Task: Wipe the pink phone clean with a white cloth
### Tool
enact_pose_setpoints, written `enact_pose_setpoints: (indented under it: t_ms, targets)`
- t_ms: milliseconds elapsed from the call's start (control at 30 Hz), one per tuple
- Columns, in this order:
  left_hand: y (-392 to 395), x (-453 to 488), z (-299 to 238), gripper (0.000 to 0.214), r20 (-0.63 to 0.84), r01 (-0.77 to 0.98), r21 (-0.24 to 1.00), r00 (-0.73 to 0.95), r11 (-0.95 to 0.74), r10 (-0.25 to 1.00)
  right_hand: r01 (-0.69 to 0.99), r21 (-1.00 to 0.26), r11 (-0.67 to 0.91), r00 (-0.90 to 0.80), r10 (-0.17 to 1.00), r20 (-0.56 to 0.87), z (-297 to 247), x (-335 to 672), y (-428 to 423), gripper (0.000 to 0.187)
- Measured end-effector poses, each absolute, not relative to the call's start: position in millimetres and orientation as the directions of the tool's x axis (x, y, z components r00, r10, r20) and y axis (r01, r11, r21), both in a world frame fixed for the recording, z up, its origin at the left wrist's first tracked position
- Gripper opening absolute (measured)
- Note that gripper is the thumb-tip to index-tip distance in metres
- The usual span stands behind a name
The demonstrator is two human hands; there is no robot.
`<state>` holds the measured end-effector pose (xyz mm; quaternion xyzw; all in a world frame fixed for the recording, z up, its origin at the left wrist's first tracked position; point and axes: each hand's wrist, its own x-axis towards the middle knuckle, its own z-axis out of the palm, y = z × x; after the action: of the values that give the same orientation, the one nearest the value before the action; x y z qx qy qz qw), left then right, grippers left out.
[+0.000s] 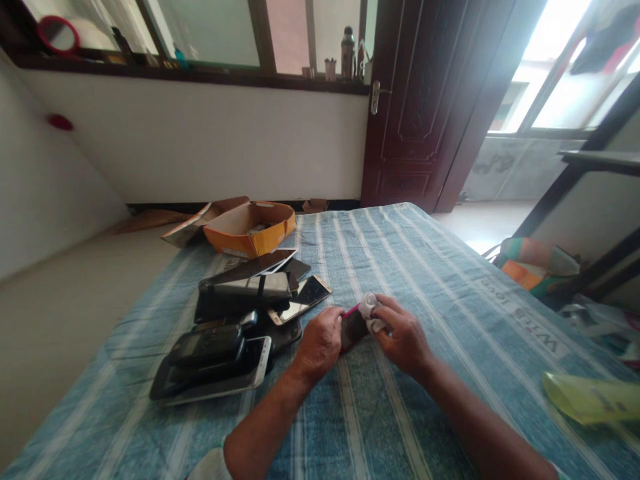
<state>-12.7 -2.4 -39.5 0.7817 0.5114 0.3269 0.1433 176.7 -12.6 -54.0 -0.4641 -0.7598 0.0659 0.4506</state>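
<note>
Between my hands is a small mobile phone (354, 329) with a dark face and a pink edge. My left hand (320, 339) is closed around its left end. Pinched in my right hand (403, 333) is a crumpled white tissue (370, 308), pressed against the phone's right end. The fingertips under the tissue are partly hidden. To the left of my left hand lies a pile of old phones and tablets, among them a gold-framed phone (306, 301) with a shiny screen, a black handset (207, 345) and a white-edged tablet (220, 383).
An open orange cardboard box (250, 241) stands at the bed's far left, its lid (200, 223) beside it. Blue striped cloth (350, 427) covers the bed. A yellow-green packet (590, 399) lies at the right edge. Behind are a brown door (415, 100) and a windowsill holding a bottle (348, 53).
</note>
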Motion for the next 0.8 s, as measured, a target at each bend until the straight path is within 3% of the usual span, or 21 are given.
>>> enact_pose_setpoints:
  t_ms: [167,333,567,700,800]
  targets:
    - [-3.2,-11.9,-43.7,0.022,0.405,0.807,0.377,0.297,-0.454,0.865,0.678,-0.381,0.629,-0.360,0.735,0.574,-52.6,171.5,-18.3,0.026]
    - [-7.5,-11.0,-43.9,0.018,0.391,0.879,0.218,0.320,-0.425,0.863,0.697,-0.292,0.655,-0.415,0.700,0.581,-51.9,168.0,-18.3,0.023]
    - [-18.8,-12.0,-38.8,0.013,0.375,0.811,0.319,0.368,-0.491,0.851,0.707,-0.276,0.651,-0.377,0.677,0.632,-61.7,168.4,-15.7,0.042]
    - [-24.4,-15.8,-41.4,0.040,0.379,0.772,0.385,0.368,-0.506,0.849,0.769,-0.240,0.593,-0.354,0.707,0.613,-63.1,170.0,-14.1,0.033]
    - [-24.1,-17.6,-44.9,0.047,0.392,0.745,0.416,0.370,-0.521,0.843,0.794,-0.200,0.575,-0.384,0.727,0.569,-58.7,167.7,-17.3,0.022]
